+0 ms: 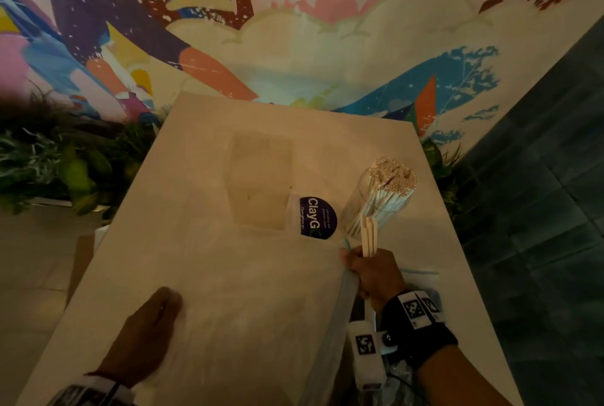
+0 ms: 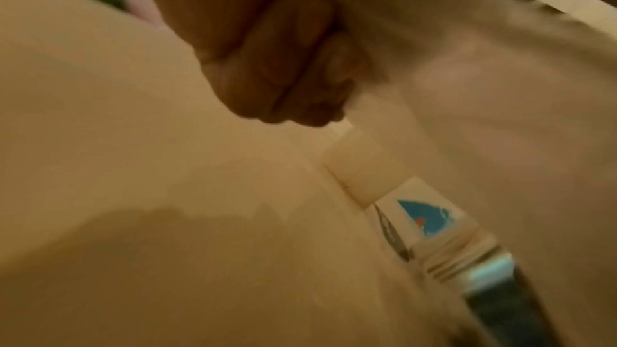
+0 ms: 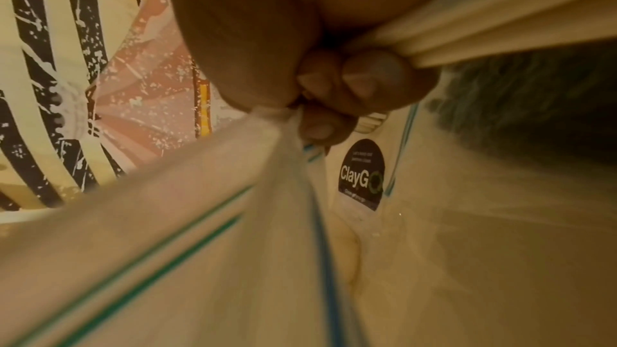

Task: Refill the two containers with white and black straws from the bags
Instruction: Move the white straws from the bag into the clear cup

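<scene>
**Right hand holds white straws beside filled container**

Round dark sticker on the table reads "ClayG…"; smaller print unreadable. Right hand clasps a few white straws and the plastic bag, just beside the clear container packed with white straws. Right wrist view alone shows fingers curled around them. Left hand: blurred, its fingers curled, holding nothing.

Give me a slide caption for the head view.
Right hand grips white straws beside a full container.
</scene>
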Demonstrator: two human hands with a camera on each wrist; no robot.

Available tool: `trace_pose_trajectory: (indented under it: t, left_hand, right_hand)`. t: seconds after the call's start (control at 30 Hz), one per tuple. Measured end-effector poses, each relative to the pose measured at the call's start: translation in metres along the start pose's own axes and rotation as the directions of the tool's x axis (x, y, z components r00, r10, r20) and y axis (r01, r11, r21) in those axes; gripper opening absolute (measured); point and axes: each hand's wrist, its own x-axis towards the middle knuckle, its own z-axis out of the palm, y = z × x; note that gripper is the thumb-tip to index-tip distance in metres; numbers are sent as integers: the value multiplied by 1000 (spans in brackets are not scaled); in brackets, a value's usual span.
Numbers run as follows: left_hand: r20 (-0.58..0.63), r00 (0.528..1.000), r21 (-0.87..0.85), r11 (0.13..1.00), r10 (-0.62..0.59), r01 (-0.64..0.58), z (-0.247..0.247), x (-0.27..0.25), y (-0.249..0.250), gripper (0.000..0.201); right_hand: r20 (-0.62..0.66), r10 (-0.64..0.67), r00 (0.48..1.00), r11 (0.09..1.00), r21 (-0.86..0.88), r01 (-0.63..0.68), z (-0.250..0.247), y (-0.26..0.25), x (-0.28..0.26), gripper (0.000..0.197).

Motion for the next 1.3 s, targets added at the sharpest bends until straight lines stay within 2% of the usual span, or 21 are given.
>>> trace_pose_trajectory:
  t: [0.07,0.17,0.23,0.3,0.33,0.4,0.43,0.5,0.57,0.67,0.73,0.8,0.87,0.93,0.97,1.0,1.07,1.13,1.2,1.27,1.3]
  left_hand:
    - [-38,999,-128,992,11,-16,-2,0,-2,41]
    - [-136,990,-393,919,-47,-10,0,-3,1,19]
    - [-141,989,-466,884,-40,-31,1,-3,2,33]
    - [-141,988,-525,851,-65,-19,7,1,-4,35]
    - [-123,988,-546,838,-96,14,9,1,-4,34]
    - [-124,989,-525,851,-77,0,13,4,-11,30]
    - [-154,987,-488,872,-37,-43,14,2,-9,30]
    - [-170,985,-463,885,-26,-56,10,2,-7,30]
    - [-174,985,-348,934,21,-81,5,1,-10,16]
    - [-50,999,-36,999,16,-18,6,2,-21,37]
    - [-16,1000,162,986,-23,26,8,3,-21,39]
    - [-25,999,354,935,-26,33,0,8,-17,55]
    - [-67,998,438,898,-4,33,-15,17,-13,77]
    - [-124,987,462,886,104,-36,-30,19,6,76]
    - [-149,964,456,880,220,-131,-36,15,24,69]
    - [-164,915,448,854,367,-263,-40,7,49,62]
    - [-175,766,405,755,618,-516,-39,-10,102,51]
    - [-143,652,266,663,745,-700,-26,-24,158,50]
    - [-72,594,62,598,801,-799,-3,-28,205,55]
    - [20,585,-74,585,811,-808,27,-24,243,62]
    - [69,587,-77,591,807,-803,44,-18,259,68]
  right_hand:
    - [22,25,999,1000,13,-25,-3,-2,-3,23]
    - [180,212,961,977,-31,-210,-8,3,-14,40]
    - [355,345,869,938,-136,-318,-6,8,-28,51]
    - [461,440,771,898,-217,-382,0,12,-38,56]
    - [491,472,732,881,-227,-416,3,12,-40,52]
    - [505,491,710,865,-181,-469,10,12,-41,26]
    - [491,479,728,872,-171,-458,10,12,-40,21]
    - [424,401,812,915,-215,-340,5,16,-37,36]
    - [347,322,881,934,-268,-236,-8,21,-36,41]
    - [344,273,899,893,-439,-104,-23,29,-36,47]
    - [310,265,913,805,-593,-32,-23,33,-38,35]
    - [269,242,932,733,-680,6,-25,33,-39,37]
    - [193,104,976,761,-647,47,-37,28,-41,43]
    - [57,-61,997,840,-537,82,-55,9,-46,50]
    - [-23,-132,991,872,-478,105,-65,-3,-45,53]
    - [-108,-187,976,907,-400,129,-72,-18,-44,54]
    - [-275,-249,928,965,-157,212,-84,-53,-39,55]
    - [-368,-272,889,926,152,346,-90,-90,-33,51]
    - [-421,-346,839,796,342,500,-91,-124,-28,48]
    - [-469,-412,781,669,427,609,-88,-155,-20,46]
    - [-492,-431,756,627,440,643,-88,-165,-13,45]
